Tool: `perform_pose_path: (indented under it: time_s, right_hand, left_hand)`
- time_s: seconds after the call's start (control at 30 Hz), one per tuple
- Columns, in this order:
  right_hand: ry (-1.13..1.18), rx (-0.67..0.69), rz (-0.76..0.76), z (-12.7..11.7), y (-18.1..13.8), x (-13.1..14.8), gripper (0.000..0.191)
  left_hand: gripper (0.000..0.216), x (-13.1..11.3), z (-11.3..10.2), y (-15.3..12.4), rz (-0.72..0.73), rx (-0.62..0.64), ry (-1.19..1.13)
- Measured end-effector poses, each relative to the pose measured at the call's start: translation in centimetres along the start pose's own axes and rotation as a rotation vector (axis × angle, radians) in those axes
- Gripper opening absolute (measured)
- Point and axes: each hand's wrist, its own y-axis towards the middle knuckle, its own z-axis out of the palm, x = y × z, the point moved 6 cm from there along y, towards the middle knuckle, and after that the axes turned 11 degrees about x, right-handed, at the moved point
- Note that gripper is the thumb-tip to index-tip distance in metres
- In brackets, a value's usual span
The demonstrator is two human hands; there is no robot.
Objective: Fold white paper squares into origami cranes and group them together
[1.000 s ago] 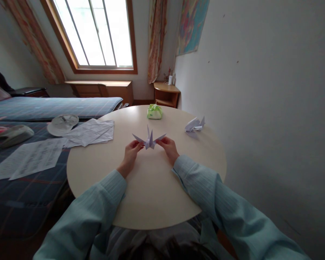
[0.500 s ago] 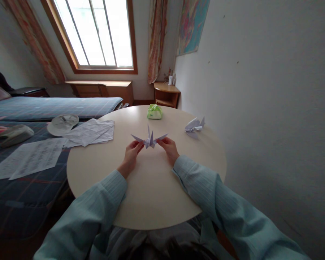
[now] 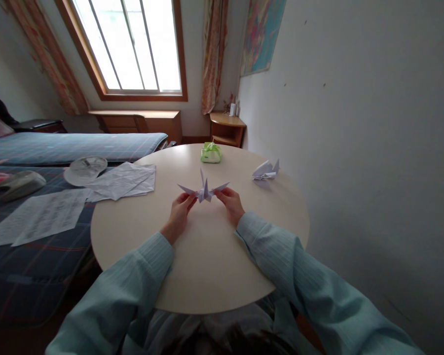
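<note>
A pale lilac paper crane (image 3: pixel 203 190) is held just above the middle of the round cream table (image 3: pixel 207 261). My left hand (image 3: pixel 180 212) pinches its left wing near the body. My right hand (image 3: pixel 230 203) pinches the right wing in the same way. Both wings stretch out sideways, and two points stand upright between them. Both forearms are in light blue sleeves.
A second folded paper bird (image 3: pixel 265 170) lies at the table's right, near the wall. A green-and-white tissue pack (image 3: pixel 211 152) sits at the far edge. Crumpled sheets (image 3: pixel 124 180) overlap the table's left edge, with printed sheets (image 3: pixel 44 215) and a round lid (image 3: pixel 85 167) on the bed.
The crane's wings have spread a little wider and flatter between my hands. My hands have hardly moved.
</note>
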Motion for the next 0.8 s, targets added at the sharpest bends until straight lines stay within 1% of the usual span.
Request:
perform_pose_path:
  time_s: [0.07, 0.17, 0.27, 0.33, 0.53, 0.67, 0.8]
  right_hand:
    - [-0.014, -0.008, -0.001, -0.1, 0.0, 0.0, 0.023]
    - [-0.087, -0.011, -0.008, -0.4, 0.1, 0.4, 0.024]
    - [-0.157, 0.025, -0.037, -0.4, 0.2, 1.0, 0.025]
    - [-0.189, 0.063, -0.054, -0.2, 0.2, 1.4, 0.026]
    - [-0.329, 0.175, -0.051, 0.8, -0.2, 1.7, 0.026]
    - [-0.321, 0.223, -0.007, 1.3, -0.4, 1.4, 0.028]
    - [-0.326, 0.261, -0.002, 1.6, -0.5, 1.2, 0.027]
  left_hand:
    - [0.027, -0.1, -0.1, 0.0, 0.001, -0.001, 0.035]
    - [0.026, -0.5, -0.1, -0.1, 0.005, 0.013, 0.174]
    - [0.025, -0.9, 0.3, -0.3, 0.0, 0.087, 0.338]
    - [0.024, -1.0, 0.6, -0.4, -0.004, 0.135, 0.402]
    - [0.023, -0.6, 1.4, -0.4, 0.06, 0.226, 0.497]
    - [0.025, -0.6, 2.1, -0.7, 0.074, 0.284, 0.585]
    - [0.026, -0.7, 2.4, -1.0, 0.042, 0.302, 0.497]
